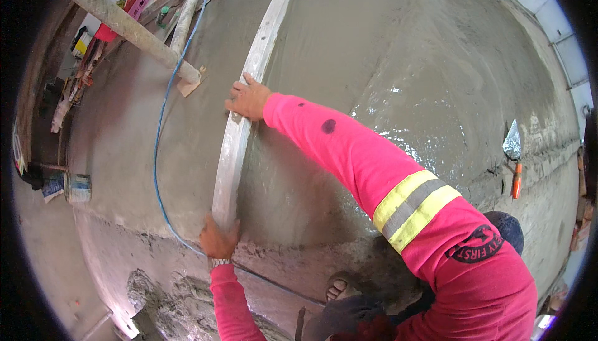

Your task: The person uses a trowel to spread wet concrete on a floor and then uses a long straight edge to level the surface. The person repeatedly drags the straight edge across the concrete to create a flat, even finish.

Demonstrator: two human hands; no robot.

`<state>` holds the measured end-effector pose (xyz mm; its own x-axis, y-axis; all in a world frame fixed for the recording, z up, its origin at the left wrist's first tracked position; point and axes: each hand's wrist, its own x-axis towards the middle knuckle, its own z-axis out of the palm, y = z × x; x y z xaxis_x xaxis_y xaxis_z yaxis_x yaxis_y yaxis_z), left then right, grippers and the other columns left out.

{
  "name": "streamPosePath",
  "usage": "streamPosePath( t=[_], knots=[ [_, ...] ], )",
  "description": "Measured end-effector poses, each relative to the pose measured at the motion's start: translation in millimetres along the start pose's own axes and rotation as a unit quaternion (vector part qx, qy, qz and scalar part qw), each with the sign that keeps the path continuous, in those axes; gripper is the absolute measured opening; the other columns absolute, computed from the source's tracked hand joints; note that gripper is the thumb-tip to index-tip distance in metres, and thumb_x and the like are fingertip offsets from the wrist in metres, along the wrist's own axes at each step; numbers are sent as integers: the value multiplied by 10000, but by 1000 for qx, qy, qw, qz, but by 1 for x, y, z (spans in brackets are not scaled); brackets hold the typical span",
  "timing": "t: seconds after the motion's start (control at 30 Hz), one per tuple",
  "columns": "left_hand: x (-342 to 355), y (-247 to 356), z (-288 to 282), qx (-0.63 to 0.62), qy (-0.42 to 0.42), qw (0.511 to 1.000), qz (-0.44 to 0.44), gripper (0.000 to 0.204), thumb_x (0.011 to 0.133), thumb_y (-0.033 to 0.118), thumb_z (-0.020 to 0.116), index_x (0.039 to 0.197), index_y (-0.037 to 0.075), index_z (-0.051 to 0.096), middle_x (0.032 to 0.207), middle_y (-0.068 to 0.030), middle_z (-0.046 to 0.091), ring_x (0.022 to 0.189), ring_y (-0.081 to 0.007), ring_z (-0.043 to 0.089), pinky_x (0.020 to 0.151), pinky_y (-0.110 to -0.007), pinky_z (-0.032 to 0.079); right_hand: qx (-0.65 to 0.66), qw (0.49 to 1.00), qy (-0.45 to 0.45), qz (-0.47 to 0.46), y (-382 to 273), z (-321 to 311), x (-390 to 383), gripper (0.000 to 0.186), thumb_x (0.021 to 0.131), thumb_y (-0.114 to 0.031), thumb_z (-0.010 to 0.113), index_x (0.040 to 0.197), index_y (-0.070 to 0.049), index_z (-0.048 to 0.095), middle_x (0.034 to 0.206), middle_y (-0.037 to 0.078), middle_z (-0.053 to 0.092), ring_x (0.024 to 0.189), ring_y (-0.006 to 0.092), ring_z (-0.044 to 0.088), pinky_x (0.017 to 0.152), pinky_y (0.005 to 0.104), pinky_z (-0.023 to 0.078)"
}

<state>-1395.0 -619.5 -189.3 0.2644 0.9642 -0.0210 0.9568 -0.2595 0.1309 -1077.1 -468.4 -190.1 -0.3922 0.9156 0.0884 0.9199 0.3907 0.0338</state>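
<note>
A long pale metal straightedge (pixel 230 160) lies across wet grey concrete (pixel 349 48), running from near me to the far edge of the view. My left hand (pixel 218 239) grips its near end, with a metal-banded watch on the wrist. Farther along the bar, my right hand (pixel 248 98) is closed over it, fingers wrapped round the left edge. Both arms wear bright pink sleeves, the right one with a yellow and grey reflective band. On the right of the bar the surface looks smooth and partly shiny with water.
A blue hose (pixel 156 166) curves along the left and passes under my left wrist. Round props (pixel 128 26) stand at upper left, one on a small board. A trowel (pixel 512 144) with an orange handle rests at right. Rough mortar (pixel 165 307) lies below, near a can (pixel 79 188).
</note>
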Motion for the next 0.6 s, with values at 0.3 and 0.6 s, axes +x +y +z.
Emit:
streamPosePath(
  t=[0.3,0.6],
  knots=[
    [16,11,13,-1,25,999,29,691,636,396,786,1118,-6,496,770,-265,629,722,-449,622,643,-506,494,-9,999,22,29,24,8,0,492,721,-159,698,1178,-160,517,1167,85,528,1211,258,431,1050,596,269],
    [8,20,6,-7,28,998,49,663,631,359,796,1097,0,491,723,-241,628,687,-447,619,625,-508,495,-6,1000,-1,30,22,-3,-12,473,733,-164,695,1172,-142,521,1162,90,526,1210,261,426,1040,616,273]
  ],
)
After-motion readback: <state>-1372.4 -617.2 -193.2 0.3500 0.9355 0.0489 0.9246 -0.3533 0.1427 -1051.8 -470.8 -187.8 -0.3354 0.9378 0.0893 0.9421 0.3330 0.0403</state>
